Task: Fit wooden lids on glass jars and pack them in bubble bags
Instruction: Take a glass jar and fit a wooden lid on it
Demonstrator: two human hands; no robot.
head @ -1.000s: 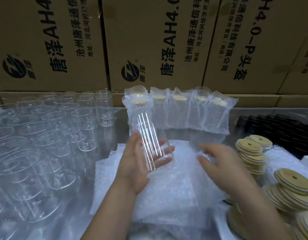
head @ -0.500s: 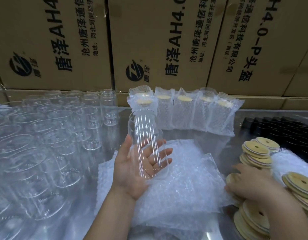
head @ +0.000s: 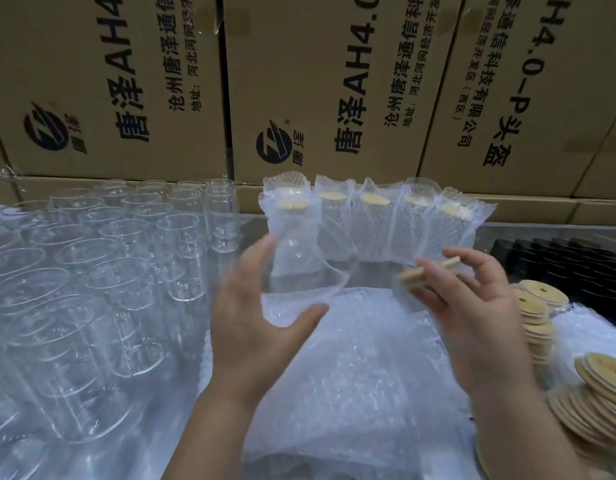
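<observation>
Blurred glass jar (head: 306,268) held in left hand (head: 251,327), thumb and fingers curved round it; right hand (head: 473,306) pinches wooden lid (head: 410,276) just right; bubble bags (head: 362,358) beneath both.

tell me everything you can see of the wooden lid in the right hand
The wooden lid is a thin, pale tan disc, motion-blurred, seen nearly edge-on and tilted, its right side higher. The right hand pinches it in its fingers, in the air above the bubble bags, right of the glass jar.
</observation>
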